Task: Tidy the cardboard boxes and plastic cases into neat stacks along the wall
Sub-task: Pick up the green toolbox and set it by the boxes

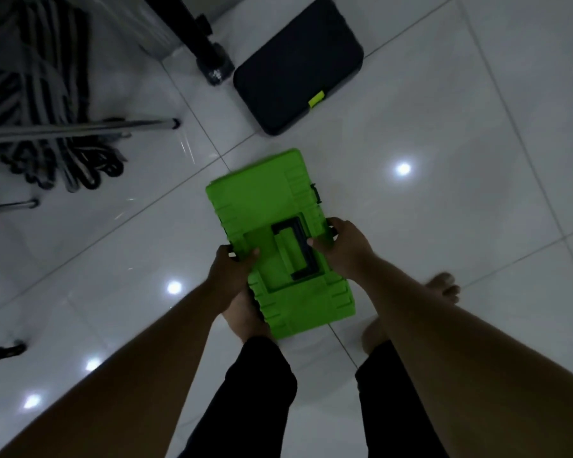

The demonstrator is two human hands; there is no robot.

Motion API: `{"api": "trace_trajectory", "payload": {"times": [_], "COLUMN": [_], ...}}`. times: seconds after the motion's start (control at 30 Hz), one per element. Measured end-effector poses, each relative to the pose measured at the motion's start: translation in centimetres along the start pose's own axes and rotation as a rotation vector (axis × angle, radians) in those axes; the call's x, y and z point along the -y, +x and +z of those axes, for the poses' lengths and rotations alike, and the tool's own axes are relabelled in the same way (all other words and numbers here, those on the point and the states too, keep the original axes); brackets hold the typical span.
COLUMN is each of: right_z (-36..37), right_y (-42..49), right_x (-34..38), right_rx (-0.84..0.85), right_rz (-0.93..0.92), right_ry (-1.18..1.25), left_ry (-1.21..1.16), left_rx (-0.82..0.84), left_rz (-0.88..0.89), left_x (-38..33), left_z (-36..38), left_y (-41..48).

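A bright green plastic case (265, 206) with a black handle on its lid is held above the white tiled floor, in the middle of the head view. My left hand (230, 267) grips its left edge, thumb on the lid. My right hand (343, 246) grips its right edge, thumb beside the handle. A dark plastic case (295, 64) with a lime-green latch lies flat on the floor farther ahead, apart from the green one.
A black stand leg with a foot (212, 61) stands just left of the dark case. A metal rack (80, 130) with striped cloth fills the upper left. My bare feet (444, 287) are below the green case. Glossy white tiles (477, 143) stretch to the right.
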State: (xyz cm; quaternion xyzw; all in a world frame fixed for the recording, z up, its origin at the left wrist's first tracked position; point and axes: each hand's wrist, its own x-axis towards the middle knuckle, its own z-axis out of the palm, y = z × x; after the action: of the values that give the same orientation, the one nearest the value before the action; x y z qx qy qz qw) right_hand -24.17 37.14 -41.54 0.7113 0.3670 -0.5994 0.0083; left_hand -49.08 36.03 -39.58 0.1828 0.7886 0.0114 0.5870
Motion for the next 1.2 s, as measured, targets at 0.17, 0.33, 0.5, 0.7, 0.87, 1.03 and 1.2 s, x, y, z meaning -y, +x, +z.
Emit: {"api": "trace_trajectory", "payload": {"times": [0.17,0.33,0.5,0.7,0.87,1.03,1.2], "right_z": [-4.8,-12.4,-21.4,-30.4,-35.4,-39.8,-45.7], "right_y": [-5.2,-12.6,-22.8,-36.8,-46.5,-53.8,-58.5], "right_x": [-0.5,-1.4,-5.6,-13.4,-20.2,-25.6,-30.1], "right_rx": [-0.078,-0.219,-0.378,-0.675,-0.856,-0.995,-1.078], "right_rz": [-0.017,-0.050,-0.039,0.034,0.119,0.188,0.251], "right_ry": [0.086,0.292,0.517,0.751,0.952,1.044,1.110], "left_ry": [0.024,0.048,0.205,0.455,0.652,0.768,0.805], "left_rx": [-0.001,0.038,0.207,0.399,0.501,0.560,0.608], "left_rz": [0.143,0.286,0.389,0.530,0.631,0.660,0.653], "left_x": [-4.9,-11.3,-17.7,-22.6,-24.5,-24.3,-24.3], "left_z": [1.4,5.4,13.1,25.0,34.9,43.9,52.5], "left_y": [-6.9,-15.1,-25.1,-39.5,-51.1,-59.6,-64.9]}}
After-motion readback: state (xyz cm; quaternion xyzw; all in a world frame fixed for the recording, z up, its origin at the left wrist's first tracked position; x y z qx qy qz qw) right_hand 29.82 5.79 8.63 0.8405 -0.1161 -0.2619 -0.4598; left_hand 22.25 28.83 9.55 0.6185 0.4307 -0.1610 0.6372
